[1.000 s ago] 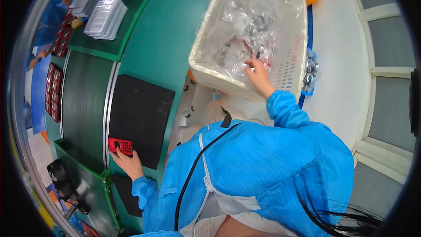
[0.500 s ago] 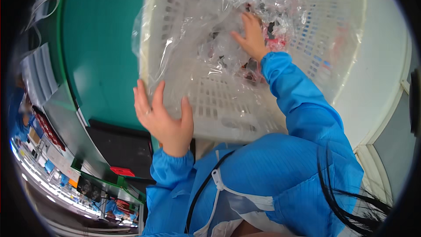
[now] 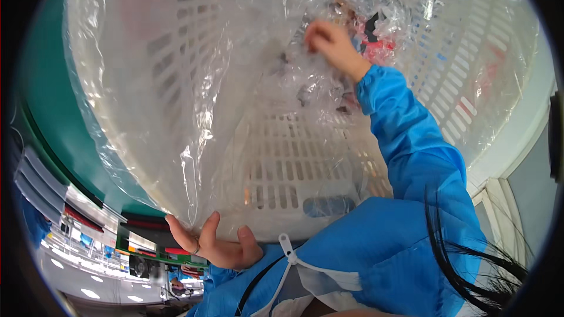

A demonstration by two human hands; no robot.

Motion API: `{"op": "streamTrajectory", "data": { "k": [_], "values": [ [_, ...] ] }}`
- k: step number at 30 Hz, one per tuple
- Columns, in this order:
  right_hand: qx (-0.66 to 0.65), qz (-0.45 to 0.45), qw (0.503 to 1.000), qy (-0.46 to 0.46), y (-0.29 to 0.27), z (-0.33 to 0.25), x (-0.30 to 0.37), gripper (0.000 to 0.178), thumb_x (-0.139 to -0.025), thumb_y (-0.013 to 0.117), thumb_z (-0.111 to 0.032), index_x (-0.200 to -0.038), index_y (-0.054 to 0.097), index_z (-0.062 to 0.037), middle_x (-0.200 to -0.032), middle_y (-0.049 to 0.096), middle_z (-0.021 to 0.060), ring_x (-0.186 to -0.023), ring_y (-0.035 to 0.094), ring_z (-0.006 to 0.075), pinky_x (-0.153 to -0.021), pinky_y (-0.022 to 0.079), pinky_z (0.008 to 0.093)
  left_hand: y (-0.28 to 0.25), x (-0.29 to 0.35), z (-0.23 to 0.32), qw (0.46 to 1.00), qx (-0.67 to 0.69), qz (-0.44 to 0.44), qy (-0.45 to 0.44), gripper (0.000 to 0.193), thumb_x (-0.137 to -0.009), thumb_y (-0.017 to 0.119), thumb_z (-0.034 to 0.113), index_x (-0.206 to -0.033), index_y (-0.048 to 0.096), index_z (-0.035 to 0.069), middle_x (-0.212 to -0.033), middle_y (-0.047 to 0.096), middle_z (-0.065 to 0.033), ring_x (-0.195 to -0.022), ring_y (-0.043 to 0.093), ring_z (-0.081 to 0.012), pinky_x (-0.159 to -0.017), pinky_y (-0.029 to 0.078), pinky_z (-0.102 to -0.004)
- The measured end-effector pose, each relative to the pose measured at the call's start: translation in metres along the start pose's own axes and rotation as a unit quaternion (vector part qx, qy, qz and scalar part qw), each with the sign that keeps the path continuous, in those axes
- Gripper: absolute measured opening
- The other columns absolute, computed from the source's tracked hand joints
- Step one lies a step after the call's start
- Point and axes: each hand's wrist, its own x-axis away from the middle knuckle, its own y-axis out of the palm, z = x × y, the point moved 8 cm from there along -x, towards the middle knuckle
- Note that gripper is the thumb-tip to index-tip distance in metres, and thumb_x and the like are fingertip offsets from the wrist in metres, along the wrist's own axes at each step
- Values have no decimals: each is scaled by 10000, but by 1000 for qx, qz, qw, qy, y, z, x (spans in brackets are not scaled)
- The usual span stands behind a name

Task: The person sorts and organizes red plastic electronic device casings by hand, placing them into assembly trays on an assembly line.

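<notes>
Green worktop [image 3: 44, 111] beside the white slotted basket [image 3: 282, 170]: our left hand [image 3: 214, 245], fingers spread, braces its near rim; our right hand [image 3: 330, 44] pinches crumpled clear plastic bags [image 3: 305, 76] inside.

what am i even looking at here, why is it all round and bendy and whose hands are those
This is one picture from a wide fisheye camera worn on a person's head, looking down at their own arms. That lens bends straight edges into curves and leaves dark corners.

No machine is involved: a person in a bright blue smock works with bare hands. The big pale thing filling the view is a white slotted plastic basket lined with a clear crinkled plastic bag. It sits on a green work surface.

The right hand reaches deep into the basket among small dark and red parts wrapped in plastic; whether it grips one is hidden. The left hand, fingers spread, rests against the basket's near rim.
</notes>
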Motion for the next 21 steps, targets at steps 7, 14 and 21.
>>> {"op": "streamTrajectory", "data": {
  "k": [7, 14, 21],
  "values": [
    [557, 305, 755, -164, -86, -54, -68, 270, -716, 680, -203, -909, 600, -32, -1092, 571, 187, -954, 585, 312, -771, 486, 405, 9, -4, 1, 1000, 6, -13, -5, 338, -721, 524, 127, -1052, 566, 68, -1442, 197, -231, -1316, 241, -425, -1040, 286, -525],
    [451, 318, 802, -230, -117, -84, -68, 504, -661, 668, -196, -1113, 551, -7, -1001, 591, 222, -983, 547, 362, -841, 447, 446, 3, -2, -2, 1000, 8, 14, 16, 313, -716, 517, 147, -1015, 591, 92, -1440, 206, -229, -1291, 276, -459, -1001, 342, -534],
    [634, 159, 749, -105, -113, -15, -89, 304, -789, 572, -414, -822, 683, -132, -728, 661, 93, -661, 643, 283, -648, 487, 420, 3, -5, -1, 999, -28, -30, 21, 332, -726, 526, 191, -1047, 592, 142, -1443, 188, -229, -1291, 269, -472, -970, 379, -546]
  ]
}}
